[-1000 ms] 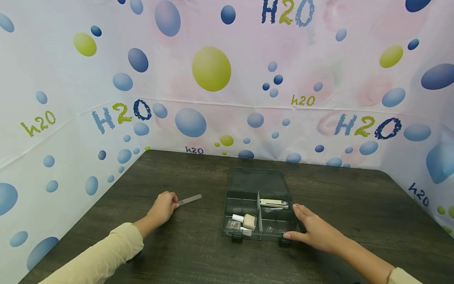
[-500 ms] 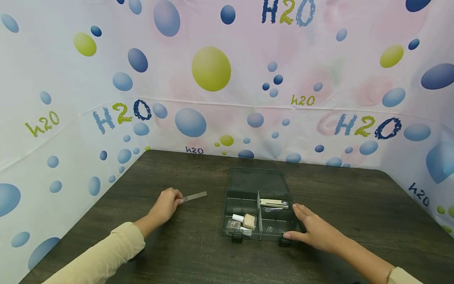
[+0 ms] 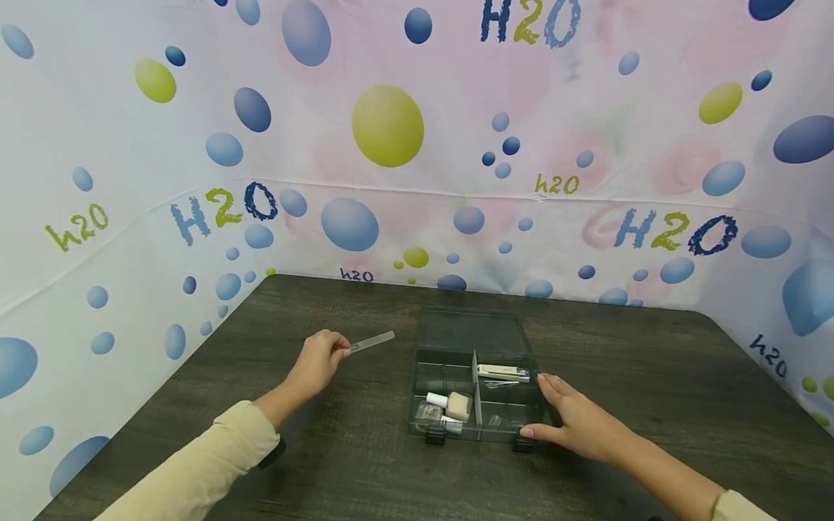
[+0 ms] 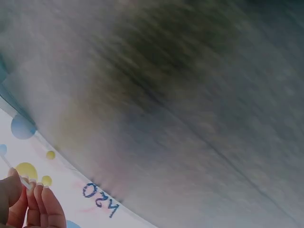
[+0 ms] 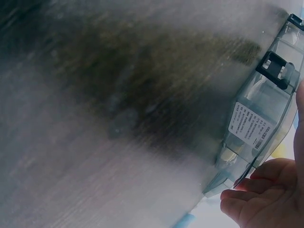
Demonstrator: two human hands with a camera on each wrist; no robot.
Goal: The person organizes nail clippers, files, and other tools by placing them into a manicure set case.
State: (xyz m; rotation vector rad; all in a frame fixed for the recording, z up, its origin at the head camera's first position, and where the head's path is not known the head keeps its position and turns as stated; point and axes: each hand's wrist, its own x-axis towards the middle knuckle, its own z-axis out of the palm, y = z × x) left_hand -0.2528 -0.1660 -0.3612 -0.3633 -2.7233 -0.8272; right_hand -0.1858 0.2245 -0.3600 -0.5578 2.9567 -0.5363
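Note:
My left hand (image 3: 321, 359) pinches one end of a slim, pale, translucent nail file (image 3: 373, 341) above the table, left of the box. In the left wrist view the fingertips (image 4: 42, 202) meet the thumb round a thin strip. An uncovered clear grey plastic box (image 3: 445, 377) has its lid laid back. My right hand (image 3: 580, 421) rests at its right front corner, thumb on the front edge and fairly straight fingers along the side. Inside are a cream nail clipper (image 3: 503, 373), a small metal item (image 3: 502, 384) and nail polish bottles (image 3: 459, 407).
Dividers (image 3: 476, 391) split the box into compartments; the back left one shows nothing in it. Black latches (image 3: 435, 434) stick out at the front. A dark wood-grain table (image 3: 352, 456) lies under everything, with a printed white curtain (image 3: 417, 217) behind it.
My left hand has lifted the nail file and moved it right and farther back, towards the box. The right hand and the box have stayed put.

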